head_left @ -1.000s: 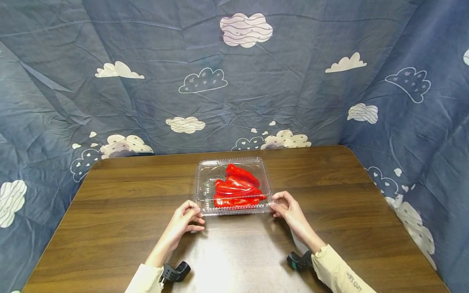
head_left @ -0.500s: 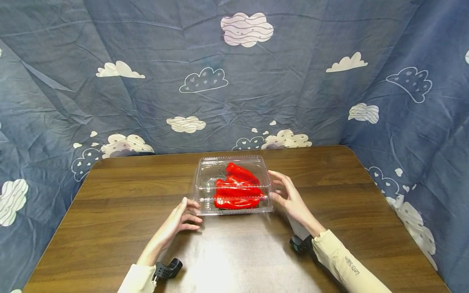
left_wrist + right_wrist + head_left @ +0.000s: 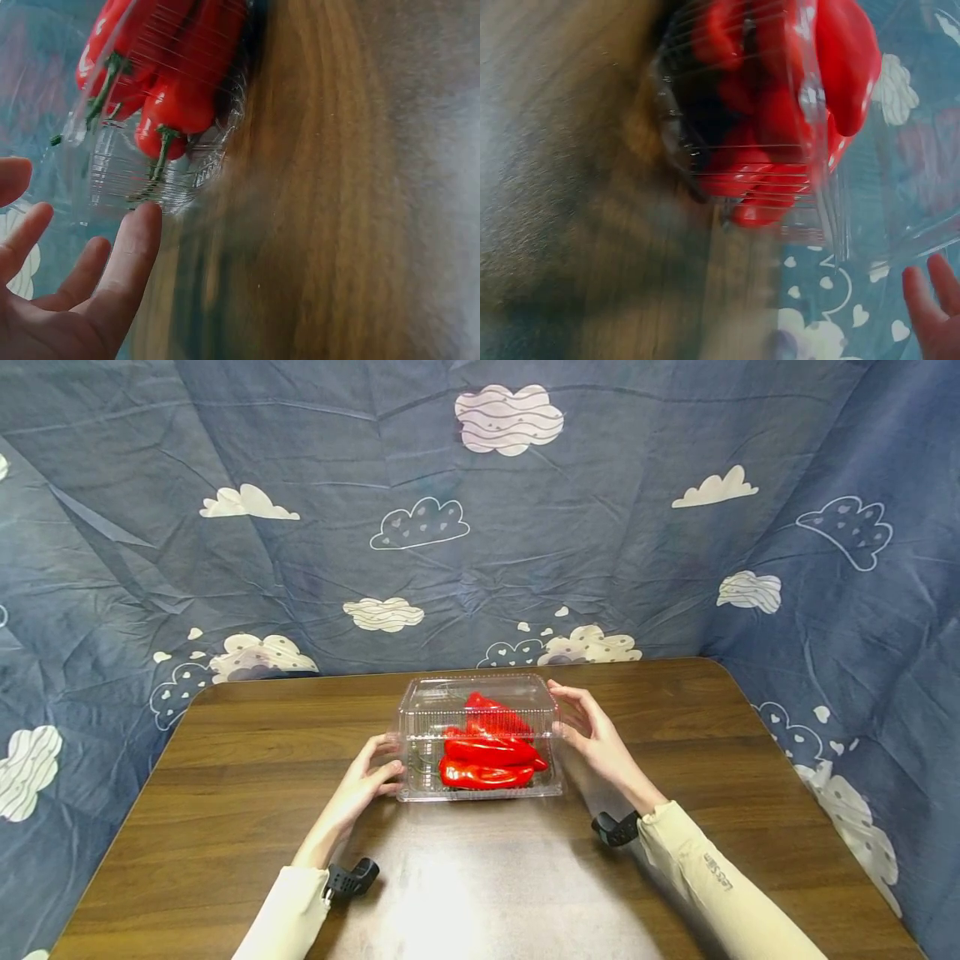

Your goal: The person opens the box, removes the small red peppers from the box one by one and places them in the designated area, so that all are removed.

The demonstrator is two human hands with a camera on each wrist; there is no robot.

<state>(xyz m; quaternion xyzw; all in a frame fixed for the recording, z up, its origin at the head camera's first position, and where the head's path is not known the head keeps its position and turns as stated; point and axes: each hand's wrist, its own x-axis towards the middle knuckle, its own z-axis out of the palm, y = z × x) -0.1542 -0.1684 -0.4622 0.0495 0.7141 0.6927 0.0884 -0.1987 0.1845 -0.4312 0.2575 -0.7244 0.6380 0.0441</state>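
A clear plastic clamshell box (image 3: 424, 792) with several red bell peppers (image 3: 491, 752) inside stands on the table. Its hinged lid (image 3: 442, 697) is tilted up from the base along the near side. On the box's left is my left hand (image 3: 366, 783), fingers spread and fairly straight; in the left wrist view a fingertip (image 3: 146, 217) comes up against the box's end wall. My right hand (image 3: 600, 743) is at the lid's right edge with extended fingers. The right wrist view shows only two straight fingertips (image 3: 922, 296) near the lid edge. Green stems (image 3: 161, 150) show through the plastic.
The brown wooden table (image 3: 247, 760) extends on both sides of the box, with a bright glare in front. A blue cloth with cloud prints (image 3: 420, 577) hangs behind the table's far edge. Dark camera mounts (image 3: 354, 877) sit on both wrists.
The lid's near edge has swung up and away from the base. My right hand has moved up and away along the lid's side; the left has released the front corner and shifted up the left side.
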